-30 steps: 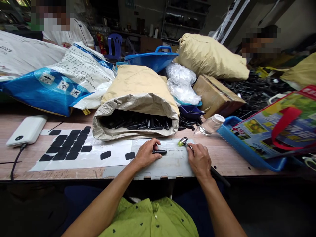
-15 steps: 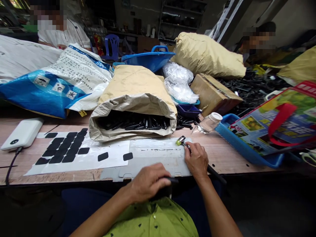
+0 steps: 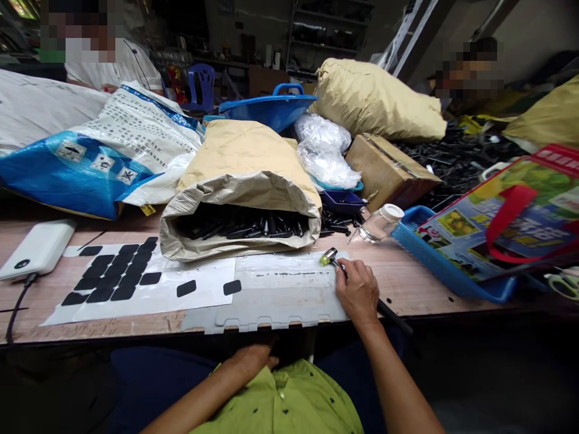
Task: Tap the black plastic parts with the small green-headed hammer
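Note:
My right hand is closed around a small hammer with a metal head, a yellow-green face and a black handle that sticks out behind the hand. It rests at the right end of a grey plate on the table. Below the table edge, near my lap, is my left hand; its fingers are mostly hidden, and whether it holds anything cannot be seen. Past the plate lies an open paper sack with many black slender parts in its mouth. Left of the plate, a white sheet carries several black rounded patches.
A clear jar stands beside a blue basket holding a colourful bag. A white power bank with a cable lies at left. Behind are a blue-white sack, a cardboard box and two people.
My left hand has dropped from the table's front edge toward my lap, and the dark piece it held is out of sight. My right hand keeps the hammer in nearly the same place.

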A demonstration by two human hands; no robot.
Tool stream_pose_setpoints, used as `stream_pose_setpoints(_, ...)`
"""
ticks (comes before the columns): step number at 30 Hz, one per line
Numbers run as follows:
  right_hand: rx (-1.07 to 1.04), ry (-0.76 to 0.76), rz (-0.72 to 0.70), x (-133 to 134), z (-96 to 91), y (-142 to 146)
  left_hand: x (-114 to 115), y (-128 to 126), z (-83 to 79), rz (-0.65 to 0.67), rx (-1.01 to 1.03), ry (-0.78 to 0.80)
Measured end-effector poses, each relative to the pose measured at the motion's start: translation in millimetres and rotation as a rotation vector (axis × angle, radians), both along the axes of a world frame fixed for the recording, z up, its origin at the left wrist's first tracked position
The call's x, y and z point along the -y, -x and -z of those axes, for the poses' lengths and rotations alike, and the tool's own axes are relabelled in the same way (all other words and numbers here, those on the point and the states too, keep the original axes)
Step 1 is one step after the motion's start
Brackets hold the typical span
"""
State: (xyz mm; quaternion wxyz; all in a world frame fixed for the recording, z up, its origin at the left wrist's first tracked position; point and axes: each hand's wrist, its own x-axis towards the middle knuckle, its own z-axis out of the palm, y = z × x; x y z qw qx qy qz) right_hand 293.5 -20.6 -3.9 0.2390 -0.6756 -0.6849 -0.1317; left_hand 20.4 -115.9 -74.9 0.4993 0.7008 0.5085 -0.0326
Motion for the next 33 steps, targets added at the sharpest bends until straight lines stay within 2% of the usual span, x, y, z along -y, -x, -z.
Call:
stream_pose_setpoints(1,0.002,0.000,0.001,0.1,0.0,0.1,0.3,-0.6,-14.2,0.047,-0.011,-0.008)
stream_pose_setpoints(3,0.005,0.001,0.004,0.0,0.1,0.2,-4.5,-4.5,-52.2,0.195,0.036,-0.033)
stream_pose_setpoints(5,0.006,0.004,0.007,-0.1,0.1,0.5,-20.2,-9.9,-94.6,0.371,0.228,-0.076)
stream_pose_setpoints(6,0.005,0.005,0.007,-0.2,0.0,0.7,-32.8,-12.5,-114.0,0.410,0.324,-0.063)
stream_pose_setpoints(7,0.005,0.007,0.007,-0.2,-0.1,0.8,-48.3,-14.8,-130.5,0.401,0.415,-0.084)
stream_pose_setpoints(8,0.004,0.006,0.007,-0.3,-0.3,0.8,-66.3,-16.5,-143.4,0.339,0.483,-0.153)
stream_pose_setpoints(10,0.002,0.004,0.006,-0.3,-0.6,0.7,-106.5,-18.8,-157.5,0.087,0.430,-0.439)
stream_pose_setpoints(12,-0.003,0.000,0.002,-0.3,-0.9,0.4,-146.4,-19.6,-158.1,-0.189,0.163,-0.751)
stream_pose_setpoints(14,-0.011,-0.003,-0.001,-0.3,-1.1,0.1,-178.7,-19.9,-151.0,-0.269,-0.091,-0.886)
stream_pose_setpoints(16,-0.017,0.001,-0.003,-0.3,-1.2,-0.1,-199.6,-20.5,-141.7,-0.244,-0.245,-0.866)
stream_pose_setpoints(19,-0.027,0.014,0.000,-0.4,-1.2,0.0,-211.4,-22.4,-131.5,-0.225,-0.328,-0.763)
stream_pose_setpoints(23,-0.030,0.021,0.005,-0.6,-1.1,0.0,-207.9,-23.8,-128.5,-0.264,-0.322,-0.746)
stream_pose_setpoints(26,-0.033,0.020,-0.003,-0.4,-1.4,-0.1,-194.1,-19.9,-131.8,-0.301,-0.230,-0.855)
stream_pose_setpoints(29,-0.035,0.023,-0.007,-0.2,-1.9,0.0,-166.6,-12.3,-133.1,-0.294,-0.031,-0.953)
stream_pose_setpoints(33,-0.036,0.022,-0.004,-0.1,-2.3,0.4,-120.9,-5.0,-118.1,-0.146,0.154,-0.886)
